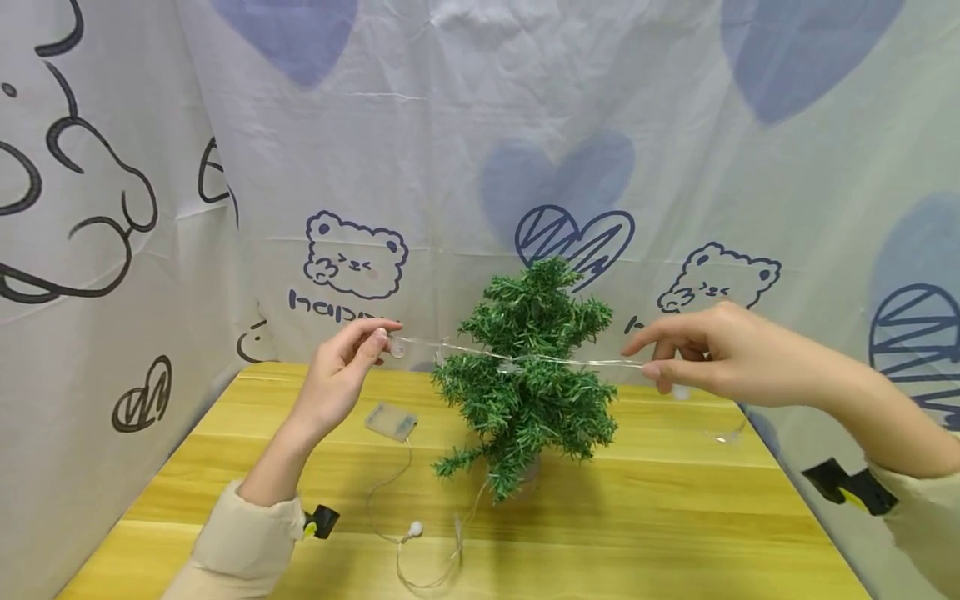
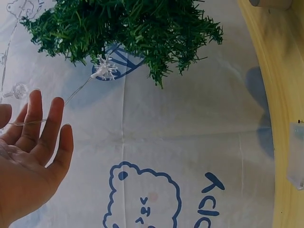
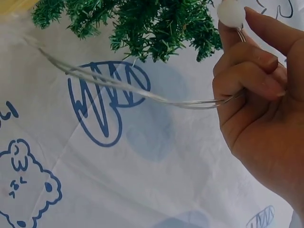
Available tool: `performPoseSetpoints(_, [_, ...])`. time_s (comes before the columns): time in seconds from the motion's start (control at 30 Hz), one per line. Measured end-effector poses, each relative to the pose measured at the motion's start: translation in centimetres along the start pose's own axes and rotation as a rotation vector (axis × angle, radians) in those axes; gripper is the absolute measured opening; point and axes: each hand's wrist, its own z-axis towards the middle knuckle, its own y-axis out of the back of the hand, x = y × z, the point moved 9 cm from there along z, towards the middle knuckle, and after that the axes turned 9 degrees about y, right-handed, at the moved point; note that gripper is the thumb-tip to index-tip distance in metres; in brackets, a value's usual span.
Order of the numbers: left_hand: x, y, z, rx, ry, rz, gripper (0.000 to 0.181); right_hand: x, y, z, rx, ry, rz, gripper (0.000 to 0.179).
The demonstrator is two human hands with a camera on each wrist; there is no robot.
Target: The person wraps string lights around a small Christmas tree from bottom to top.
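Note:
A strand of clear string lights stretches nearly level in front of the small green artificial Christmas tree. At its left end my left hand pinches the wire between thumb and index finger; the other fingers are spread in the left wrist view. A clear snowflake-shaped bulb hangs on the wire near that hand. My right hand holds the other end, right of the tree. In the right wrist view, curled fingers grip the wire, and a round white bulb shows by the thumb.
A clear battery box lies on the wooden table, left of the tree. From it a thin wire with a white bulb loops toward the tree's base. A printed cloth hangs behind and at the sides.

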Motion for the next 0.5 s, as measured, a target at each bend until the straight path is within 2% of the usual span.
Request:
performPoseSetpoints(0.1, [-0.4,-0.1,-0.5,0.004,-0.029,-0.005,0.029,0.2,0.6,-0.6,-0.057,0.024,-0.039,0.029])
performPoseSetpoints(0.23, [-1.1,-0.1,-0.8,-0.002,-0.064,-0.023,0.029,1.0,1.9,-1.3,-0.187,0.087,-0.094,0.032])
performPoseSetpoints(0.3, [-1.4,-0.1,-0.9,-0.005,-0.076,-0.027,0.028,1.2,2.2,-1.5,-0.235,0.106,-0.088,0.032])
performPoseSetpoints(0.4, [-1.6,-0.2,-1.3,0.007,-0.089,-0.030,0.027,1.3,2.0,-1.8,-0.246,0.120,-0.039,0.034])
performPoseSetpoints(0.5, [-1.5,-0.5,-2.0,0.043,-0.109,-0.003,0.026,1.2,1.1,-2.1,-0.208,0.134,0.026,0.034])
